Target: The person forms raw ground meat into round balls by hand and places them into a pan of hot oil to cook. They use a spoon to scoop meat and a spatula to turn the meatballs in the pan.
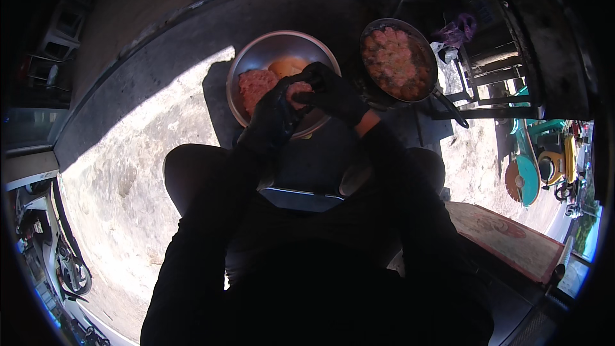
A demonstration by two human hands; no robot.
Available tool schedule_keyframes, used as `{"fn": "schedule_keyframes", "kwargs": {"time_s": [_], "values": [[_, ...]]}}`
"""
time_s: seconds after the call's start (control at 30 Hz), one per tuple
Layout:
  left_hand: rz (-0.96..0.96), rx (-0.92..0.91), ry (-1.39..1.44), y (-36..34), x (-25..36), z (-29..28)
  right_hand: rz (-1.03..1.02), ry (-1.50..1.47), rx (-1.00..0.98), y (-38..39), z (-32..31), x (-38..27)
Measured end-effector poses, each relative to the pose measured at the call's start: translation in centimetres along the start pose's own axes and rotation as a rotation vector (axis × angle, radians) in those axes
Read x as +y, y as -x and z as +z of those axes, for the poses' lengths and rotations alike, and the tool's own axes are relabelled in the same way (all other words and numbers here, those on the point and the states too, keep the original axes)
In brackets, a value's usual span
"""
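Over a round metal bowl (234, 70), my two black-gloved hands meet around a small lump of pink ground meat (298, 94). My left hand (272, 114) cups the lump from the left side. From the right, my right hand (336, 93) curls over it, its fingers pressing on the meat. A larger mound of ground meat (257, 84) lies at the left inside the bowl, just beyond my left hand. To the right of the bowl stands a dark frying pan (426, 88) with pink meat pieces (391, 54) spread in it.
The pan's handle (453, 110) juts toward the lower right. Crumpled plastic bags (448, 41) hang beside a dark wooden frame (490, 83). A flat reddish board (506, 237) lies at my right. Bright sunlight falls on the concrete floor (134, 218) at left, with a motorcycle (57, 243) beyond.
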State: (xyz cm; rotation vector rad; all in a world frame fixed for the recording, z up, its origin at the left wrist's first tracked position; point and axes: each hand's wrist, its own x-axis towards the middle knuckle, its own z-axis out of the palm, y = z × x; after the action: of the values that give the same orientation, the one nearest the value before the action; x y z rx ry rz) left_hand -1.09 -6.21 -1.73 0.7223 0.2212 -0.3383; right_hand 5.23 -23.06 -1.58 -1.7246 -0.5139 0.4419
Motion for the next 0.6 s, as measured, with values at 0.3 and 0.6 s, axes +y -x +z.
{"fn": "schedule_keyframes", "kwargs": {"time_s": [0.3,0.6], "values": [[0.143,0.011,-0.307,-0.5,-0.1,-0.8,0.150,-0.665,0.367,0.8,4.6,2.2],[0.382,-0.030,-0.885,-2.1,0.7,-2.1,0.265,-1.435,0.155,2.6,4.8,0.6]]}}
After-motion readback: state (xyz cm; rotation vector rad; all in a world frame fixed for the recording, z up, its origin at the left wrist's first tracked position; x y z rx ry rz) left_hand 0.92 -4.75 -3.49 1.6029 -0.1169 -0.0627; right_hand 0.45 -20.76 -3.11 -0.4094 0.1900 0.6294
